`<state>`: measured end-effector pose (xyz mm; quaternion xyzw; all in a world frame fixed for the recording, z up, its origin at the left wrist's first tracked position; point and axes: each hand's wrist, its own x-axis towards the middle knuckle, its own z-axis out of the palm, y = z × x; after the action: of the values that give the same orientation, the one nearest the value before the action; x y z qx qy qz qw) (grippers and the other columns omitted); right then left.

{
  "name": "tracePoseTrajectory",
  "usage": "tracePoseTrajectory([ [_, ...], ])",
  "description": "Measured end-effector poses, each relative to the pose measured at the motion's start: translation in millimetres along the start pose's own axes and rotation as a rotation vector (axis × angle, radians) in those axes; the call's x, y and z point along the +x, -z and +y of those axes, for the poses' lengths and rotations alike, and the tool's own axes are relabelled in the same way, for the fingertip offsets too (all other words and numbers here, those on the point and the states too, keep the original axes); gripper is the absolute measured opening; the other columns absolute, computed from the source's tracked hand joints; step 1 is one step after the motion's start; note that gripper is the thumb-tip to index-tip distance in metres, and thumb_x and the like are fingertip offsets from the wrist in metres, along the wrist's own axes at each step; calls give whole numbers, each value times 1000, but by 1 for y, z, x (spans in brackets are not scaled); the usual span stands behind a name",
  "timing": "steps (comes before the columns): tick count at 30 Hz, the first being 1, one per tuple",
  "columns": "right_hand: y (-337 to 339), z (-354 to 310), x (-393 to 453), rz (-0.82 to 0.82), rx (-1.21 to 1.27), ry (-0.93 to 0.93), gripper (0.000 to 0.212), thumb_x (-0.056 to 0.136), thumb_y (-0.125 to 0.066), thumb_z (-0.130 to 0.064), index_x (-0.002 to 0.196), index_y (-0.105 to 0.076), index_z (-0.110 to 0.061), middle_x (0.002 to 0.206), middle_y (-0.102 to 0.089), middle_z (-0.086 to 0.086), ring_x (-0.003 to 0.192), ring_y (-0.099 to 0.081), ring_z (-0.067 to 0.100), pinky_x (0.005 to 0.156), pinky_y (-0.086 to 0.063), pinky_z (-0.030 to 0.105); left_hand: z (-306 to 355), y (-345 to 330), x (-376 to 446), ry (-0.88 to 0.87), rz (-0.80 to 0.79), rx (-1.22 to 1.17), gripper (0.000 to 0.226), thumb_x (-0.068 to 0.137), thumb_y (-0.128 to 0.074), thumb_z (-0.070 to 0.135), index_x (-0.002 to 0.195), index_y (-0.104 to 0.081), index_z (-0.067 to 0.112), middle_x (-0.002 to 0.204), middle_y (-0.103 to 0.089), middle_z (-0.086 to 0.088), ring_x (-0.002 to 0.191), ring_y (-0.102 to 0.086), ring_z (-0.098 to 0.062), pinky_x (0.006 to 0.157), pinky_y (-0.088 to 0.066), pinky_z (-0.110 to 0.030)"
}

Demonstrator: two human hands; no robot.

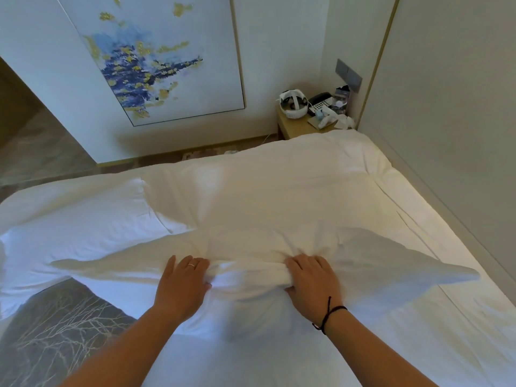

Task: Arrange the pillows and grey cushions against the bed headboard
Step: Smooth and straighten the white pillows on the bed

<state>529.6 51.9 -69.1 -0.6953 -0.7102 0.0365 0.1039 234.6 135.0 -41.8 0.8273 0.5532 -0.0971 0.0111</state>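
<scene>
A large white pillow [265, 208] lies across the middle of the bed, its near edge bunched up. My left hand [183, 286] and my right hand [312, 283] both grip that bunched edge, fingers curled into the fabric. A second white pillow [78, 219] lies to the left, partly under the first. A grey cushion with a white branch pattern [58, 328] sits at the lower left, partly covered by my left forearm. The padded headboard [446, 107] rises along the right side.
The white bed sheet [418, 317] spreads to the right and below. A wooden nightstand [296, 125] at the far corner carries a headset, a phone and small items. A framed blue and gold painting [156, 57] hangs on the far wall.
</scene>
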Motion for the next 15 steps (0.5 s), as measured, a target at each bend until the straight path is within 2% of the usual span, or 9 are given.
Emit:
tracePoseTrajectory([
  [4,-7,-10,2,-24,-53,-57,51,71,-71,-40,117,-58,-21,111,-61,-4,100,-58,24,102,-40,41,-5,-11,-4,7,10,-54,51,95,-45,49,142,-41,30,141,-52,11,141,-35,-15,121,-10,-44],
  [8,-4,-22,-1,-98,-99,-87,51,75,-68,-43,120,-55,-21,116,-59,-2,105,-57,26,105,-37,44,-13,-21,-9,5,44,-114,44,93,-53,46,134,-54,30,132,-60,9,133,-46,-14,120,-15,-45],
  [12,7,-31,-6,-223,-142,-113,51,82,-61,-42,128,-46,-24,128,-52,-1,117,-50,26,110,-27,45,-17,-26,-11,-5,98,-182,25,86,-68,33,110,-67,26,108,-71,5,113,-62,-18,115,-26,-47],
  [15,14,-34,-8,-244,-186,-145,51,84,-60,-44,128,-46,-25,130,-51,-1,120,-48,25,112,-24,45,-20,-32,-7,-61,181,-141,15,79,-75,20,93,-71,21,88,-73,1,93,-68,-25,104,-39,-51],
])
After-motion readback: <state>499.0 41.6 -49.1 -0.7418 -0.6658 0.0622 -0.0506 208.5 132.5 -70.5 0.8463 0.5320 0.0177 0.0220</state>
